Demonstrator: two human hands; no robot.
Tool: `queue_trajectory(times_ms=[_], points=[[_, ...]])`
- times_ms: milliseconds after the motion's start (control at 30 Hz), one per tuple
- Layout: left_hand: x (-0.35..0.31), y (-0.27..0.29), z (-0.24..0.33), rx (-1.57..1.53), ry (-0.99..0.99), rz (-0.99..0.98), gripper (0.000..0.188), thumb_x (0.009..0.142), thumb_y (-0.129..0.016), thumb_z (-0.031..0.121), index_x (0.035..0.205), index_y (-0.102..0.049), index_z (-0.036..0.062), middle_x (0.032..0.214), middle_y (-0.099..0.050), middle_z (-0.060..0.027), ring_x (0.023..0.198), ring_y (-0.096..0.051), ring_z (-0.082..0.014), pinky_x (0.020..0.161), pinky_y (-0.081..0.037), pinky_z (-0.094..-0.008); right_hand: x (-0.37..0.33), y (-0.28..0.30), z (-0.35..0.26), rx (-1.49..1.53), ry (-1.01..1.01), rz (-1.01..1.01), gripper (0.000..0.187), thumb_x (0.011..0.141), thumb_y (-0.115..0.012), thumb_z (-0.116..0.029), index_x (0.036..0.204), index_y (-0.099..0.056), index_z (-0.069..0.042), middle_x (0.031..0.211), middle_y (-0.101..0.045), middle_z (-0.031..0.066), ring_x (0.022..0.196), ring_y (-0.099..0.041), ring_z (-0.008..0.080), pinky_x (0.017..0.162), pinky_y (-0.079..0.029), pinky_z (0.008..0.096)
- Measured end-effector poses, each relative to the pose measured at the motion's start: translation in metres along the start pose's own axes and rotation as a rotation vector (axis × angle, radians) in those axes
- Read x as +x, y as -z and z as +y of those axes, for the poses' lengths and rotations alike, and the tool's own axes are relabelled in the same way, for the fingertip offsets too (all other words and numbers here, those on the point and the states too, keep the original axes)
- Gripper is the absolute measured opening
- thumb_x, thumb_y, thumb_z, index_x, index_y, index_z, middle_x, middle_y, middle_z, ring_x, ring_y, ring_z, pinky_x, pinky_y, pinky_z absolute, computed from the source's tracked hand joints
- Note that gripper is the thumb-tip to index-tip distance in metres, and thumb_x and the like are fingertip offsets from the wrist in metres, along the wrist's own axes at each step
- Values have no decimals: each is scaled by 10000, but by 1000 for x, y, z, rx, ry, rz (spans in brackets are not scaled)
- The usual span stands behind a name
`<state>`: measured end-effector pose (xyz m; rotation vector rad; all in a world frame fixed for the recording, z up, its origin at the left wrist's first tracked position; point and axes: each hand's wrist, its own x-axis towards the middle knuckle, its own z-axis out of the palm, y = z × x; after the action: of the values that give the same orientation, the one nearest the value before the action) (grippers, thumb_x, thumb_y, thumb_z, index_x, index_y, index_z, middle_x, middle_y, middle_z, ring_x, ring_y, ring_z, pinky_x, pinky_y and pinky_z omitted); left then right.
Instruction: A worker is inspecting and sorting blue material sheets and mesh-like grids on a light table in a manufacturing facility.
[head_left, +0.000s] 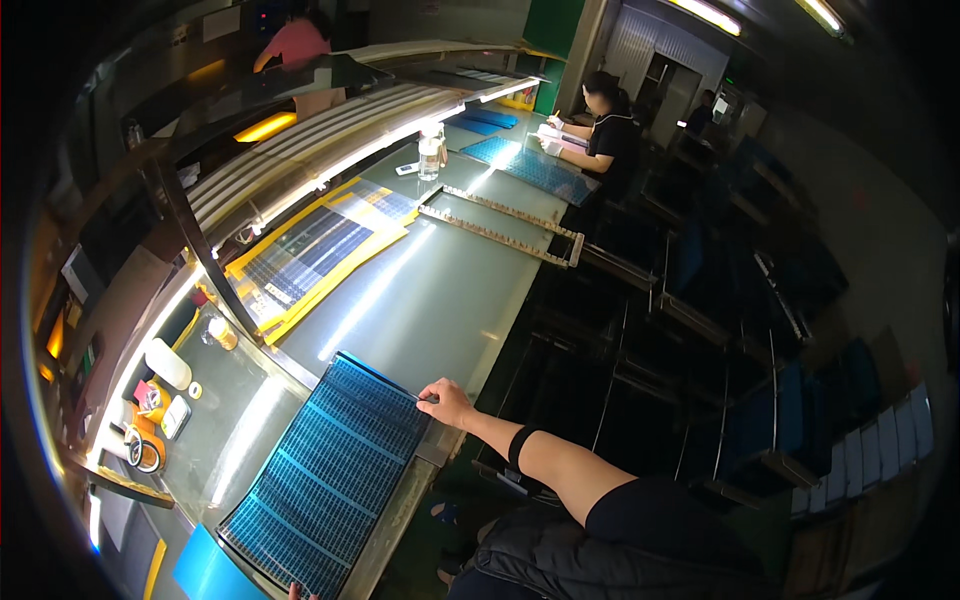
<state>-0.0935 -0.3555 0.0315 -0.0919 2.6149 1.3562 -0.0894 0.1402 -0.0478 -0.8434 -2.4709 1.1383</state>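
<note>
A blue circuit board panel (325, 470), covered in a fine grid with lighter bands across it, lies at a slant over the near part of the glossy worktable. At its far right corner my right hand (447, 403) is closed, thumb and fingers pinching the edge. Only the fingertips of my left hand (299, 592) come into view, gripping the panel's near edge at the bottom of the picture; the rest of that hand is cut off. A plain bright blue sheet (215, 568) sits beside the panel's near left corner.
Yellow-edged patterned films (325, 250) lie farther along the table (430, 300), before a toothed metal frame (500, 215) and a clear bottle (429, 158). Tape rolls (146, 452) and a white bottle (168, 363) stand left. A co-worker (610, 130) handles panels at the far end; dark racks (690, 300) line the right.
</note>
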Motion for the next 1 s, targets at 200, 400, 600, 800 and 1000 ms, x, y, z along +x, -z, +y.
queue_trajectory(times_ms=[200, 400, 600, 800, 1000], points=[[5, -1, -20, -42, -45, 18, 360, 798, -667, 37, 1141, -583, -33, 1058, -633, -150, 938, -585, -198, 837, -472, -303, -1, -2, 7, 11, 22, 17, 243, 728, -703, -289, 849, -681, -79, 897, -579, 101, 852, -548, 218, 782, -459, 343], [2, 0, -19, 23, 27, -18, 365, 798, -665, 32, 1146, -580, -36, 1056, -635, -139, 920, -584, -188, 811, -477, -297, 1, 2, 8, 76, -10, -24, 275, 729, -711, -296, 865, -683, -59, 891, -591, 96, 833, -571, 205, 774, -472, 324], [-1, -2, -20, -26, -77, -5, 352, 805, -663, 57, 1143, -592, -15, 1035, -642, -131, 864, -586, -173, 755, -485, -295, 4, 3, 9, 143, -12, -52, 284, 730, -720, -277, 869, -677, -33, 903, -602, 99, 809, -595, 192, 747, -485, 306], [-3, -2, -29, -24, -132, 21, 365, 792, -676, 77, 1140, -601, -4, 743, -580, -23, 619, -469, -101, 553, -411, -243, 2, 5, 10, 166, -7, -74, 285, 731, -724, -254, 893, -669, -26, 899, -600, 90, 816, -591, 182, 752, -483, 307], [-2, -10, -40, -154, -172, 57, 361, 768, -684, 35, 1124, -621, 23, 657, -483, 29, 561, -397, -74, 489, -350, -224, 0, 7, 10, 203, 14, -73, 294, 731, -726, -256, 898, -666, -21, 907, -600, 89, 814, -587, 180, 756, -479, 302]])
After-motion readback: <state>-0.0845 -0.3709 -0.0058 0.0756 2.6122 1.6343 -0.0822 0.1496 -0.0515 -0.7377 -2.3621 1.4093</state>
